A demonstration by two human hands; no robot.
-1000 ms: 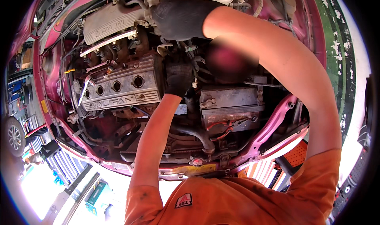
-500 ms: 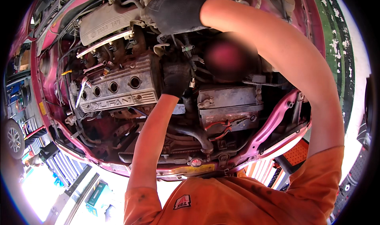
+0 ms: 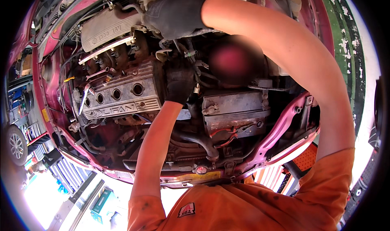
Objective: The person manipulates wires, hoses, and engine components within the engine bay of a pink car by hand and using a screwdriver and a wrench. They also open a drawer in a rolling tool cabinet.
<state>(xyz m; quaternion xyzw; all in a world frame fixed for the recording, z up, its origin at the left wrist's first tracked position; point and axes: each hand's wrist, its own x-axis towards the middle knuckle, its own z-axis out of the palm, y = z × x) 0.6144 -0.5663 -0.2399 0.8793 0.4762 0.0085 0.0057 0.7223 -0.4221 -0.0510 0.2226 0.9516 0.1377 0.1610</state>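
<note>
My left hand (image 3: 179, 84), in a black glove, reaches down into the gap beside the ribbed metal valve cover (image 3: 128, 97). Its fingers are hidden among dark hoses and wires. A small pale connector (image 3: 196, 88) hangs just right of that wrist. Farther back, my right hand (image 3: 175, 16), gloved in dark grey, bends over the right end of the grey intake cover (image 3: 107, 31). Its fingers are out of sight behind the glove's back and engine parts. Whether either hand holds anything does not show.
A car battery (image 3: 233, 103) sits to the right, with red-handled pliers (image 3: 228, 136) lying at its front. A wrench (image 3: 99, 73) rests behind the valve cover, which has several round openings. A black hose (image 3: 199, 139) curves in front. The pink body frame (image 3: 280, 129) borders the bay.
My right hand has shifted slightly left over the intake end. The left hand stays in the same gap, with its wrist a little lower in view.
</note>
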